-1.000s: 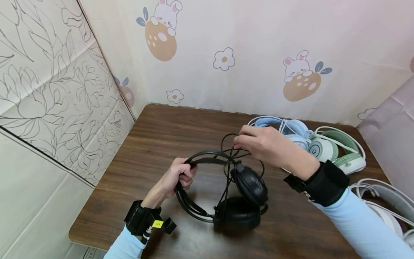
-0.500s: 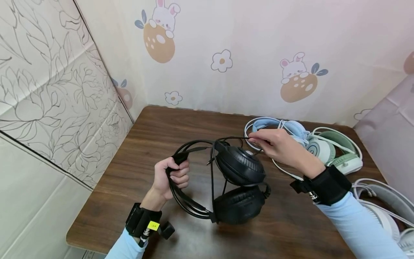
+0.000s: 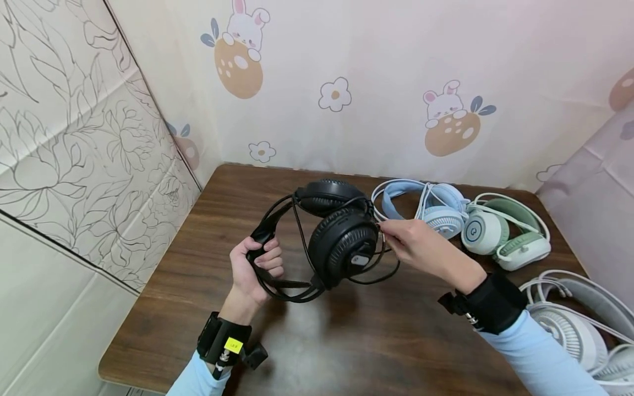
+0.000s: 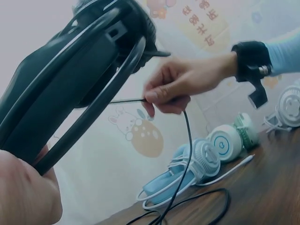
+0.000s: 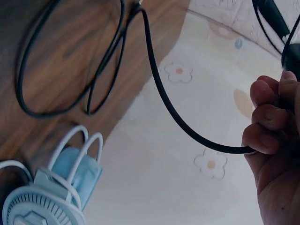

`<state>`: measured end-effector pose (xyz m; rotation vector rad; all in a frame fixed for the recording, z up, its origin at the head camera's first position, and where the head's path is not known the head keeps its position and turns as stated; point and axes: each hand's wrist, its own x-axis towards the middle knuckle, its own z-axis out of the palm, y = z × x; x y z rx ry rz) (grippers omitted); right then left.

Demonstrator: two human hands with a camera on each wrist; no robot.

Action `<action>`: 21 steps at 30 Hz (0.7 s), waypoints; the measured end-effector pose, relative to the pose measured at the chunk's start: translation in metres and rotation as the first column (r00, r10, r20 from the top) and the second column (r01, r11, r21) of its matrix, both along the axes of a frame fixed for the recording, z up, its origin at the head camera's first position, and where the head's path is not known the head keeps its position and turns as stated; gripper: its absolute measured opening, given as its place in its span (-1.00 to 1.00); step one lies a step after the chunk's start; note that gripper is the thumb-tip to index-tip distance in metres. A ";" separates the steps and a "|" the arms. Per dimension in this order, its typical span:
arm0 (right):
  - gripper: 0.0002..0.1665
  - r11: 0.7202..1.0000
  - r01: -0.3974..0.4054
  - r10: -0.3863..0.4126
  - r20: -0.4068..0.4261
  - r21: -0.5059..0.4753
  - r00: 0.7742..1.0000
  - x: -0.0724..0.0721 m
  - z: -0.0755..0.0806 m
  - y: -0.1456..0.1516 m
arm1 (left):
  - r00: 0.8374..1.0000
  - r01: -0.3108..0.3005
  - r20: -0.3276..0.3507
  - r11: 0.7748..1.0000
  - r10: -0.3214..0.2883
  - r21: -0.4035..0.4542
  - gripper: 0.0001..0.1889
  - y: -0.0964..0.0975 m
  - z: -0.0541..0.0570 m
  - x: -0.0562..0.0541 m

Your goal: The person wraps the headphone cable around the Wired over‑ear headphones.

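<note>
Black over-ear headphones (image 3: 342,247) are held above the table, tilted, with both ear cups to the right of the band. My left hand (image 3: 255,269) grips them by the headband (image 3: 267,226), fingers wrapped round it. Beside the ear cups my right hand (image 3: 416,245) pinches their thin black cable (image 5: 164,101). In the left wrist view that cable (image 4: 188,136) runs taut from the headphones to the right fingers, then drops in loose loops onto the table. One strand also crosses the headband's opening in the head view.
Blue headphones (image 3: 443,220) and green-and-white headphones (image 3: 487,231) lie at the back right of the brown wooden table (image 3: 307,352). White-grey headphones (image 3: 569,330) sit at the right edge, near the right sleeve. A patterned wall covering (image 3: 376,82) rises behind the table.
The black headphones have turned over, their ear cups swinging up and back. My right hand first pulled the cable to the right, then came down beside the ear cups, still holding it.
</note>
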<state>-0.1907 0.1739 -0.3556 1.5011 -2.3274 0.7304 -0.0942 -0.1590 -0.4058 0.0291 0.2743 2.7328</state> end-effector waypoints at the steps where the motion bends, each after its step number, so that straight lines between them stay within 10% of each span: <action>1: -0.70 1.000 -0.002 0.002 -0.007 0.000 1.000 0.002 -0.002 -0.002 | 0.999 -0.020 0.025 1.000 0.020 0.000 -0.88 0.000 0.000 0.000; 9: -0.85 0.998 -0.052 0.053 -0.055 0.021 0.997 0.027 -0.013 -0.020 | 0.966 -0.150 0.214 0.989 0.148 -0.009 -0.87 -0.003 0.004 0.000; 13: -0.59 0.996 -0.074 0.078 -0.099 0.043 0.992 0.041 -0.014 -0.030 | 0.930 -0.202 0.309 0.979 0.197 -0.017 -0.88 -0.004 0.006 -0.001; 21: -0.69 0.989 -0.129 0.139 -0.155 0.072 0.978 0.066 -0.011 -0.043 | 0.840 -0.299 0.451 0.951 0.301 -0.079 -0.88 -0.006 0.008 -0.005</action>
